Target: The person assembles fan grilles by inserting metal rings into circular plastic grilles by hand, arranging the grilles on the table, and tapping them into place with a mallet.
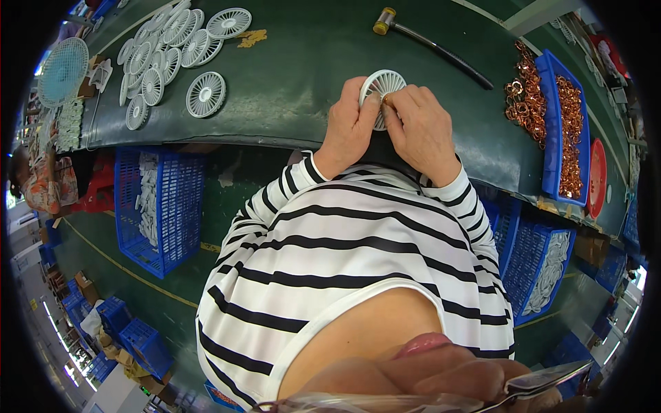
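Note:
My left hand (344, 131) grips the rim of a round white plastic grille (385, 77) with radial slots, thumb on its face. The grille stands tilted at the near edge of the green worktable. At its centre, the fingers of my right hand (423, 127) are pinched together, with a small copper-coloured piece (387, 100) just showing at the tips. Its exact shape is mostly hidden by the fingers. Farther left lie a pile of similar grilles (165, 55) and a single grille (206, 94) nearer to me.
A hammer (437, 48) with a yellowish head lies beyond my right hand. At the right, loose copper-coloured rings (527, 93) lie beside a blue tray (551, 131) full of them, near a red dish (596, 179). Blue crates (180, 213) stand below the table; another person (48, 179) is at far left.

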`<state>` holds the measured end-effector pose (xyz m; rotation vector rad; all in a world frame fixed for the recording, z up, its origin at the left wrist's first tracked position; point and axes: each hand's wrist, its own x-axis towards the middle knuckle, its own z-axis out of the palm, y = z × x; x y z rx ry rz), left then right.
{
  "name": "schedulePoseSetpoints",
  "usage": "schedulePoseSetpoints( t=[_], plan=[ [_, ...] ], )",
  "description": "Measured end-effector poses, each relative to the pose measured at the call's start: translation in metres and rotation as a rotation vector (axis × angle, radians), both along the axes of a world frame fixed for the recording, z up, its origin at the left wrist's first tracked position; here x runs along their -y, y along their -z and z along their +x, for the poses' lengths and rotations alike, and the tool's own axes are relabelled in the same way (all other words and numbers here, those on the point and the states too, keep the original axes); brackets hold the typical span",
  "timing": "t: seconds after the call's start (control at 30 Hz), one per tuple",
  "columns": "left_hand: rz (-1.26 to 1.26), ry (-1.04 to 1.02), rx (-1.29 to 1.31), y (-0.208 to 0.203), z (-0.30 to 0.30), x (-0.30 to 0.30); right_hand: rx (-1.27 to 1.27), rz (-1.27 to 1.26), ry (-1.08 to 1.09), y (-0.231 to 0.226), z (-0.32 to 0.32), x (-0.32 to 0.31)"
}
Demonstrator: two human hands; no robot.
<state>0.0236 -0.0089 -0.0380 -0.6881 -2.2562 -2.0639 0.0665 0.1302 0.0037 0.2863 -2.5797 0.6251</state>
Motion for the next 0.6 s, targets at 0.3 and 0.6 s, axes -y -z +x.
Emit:
schedulePoseSetpoints(
  t=[0.3,0.6],
  plan=[
    [0.196,0.289,0.302,-0.018,-0.007,0.009,-0.299,0.021,0.199,0.012,0.01,0.001],
    [0.245,0.564,0.513,-0.035,-0.001,0.019,-0.196,-0.016,-0.038,0.0,0.029,-0.016]
  ],
)
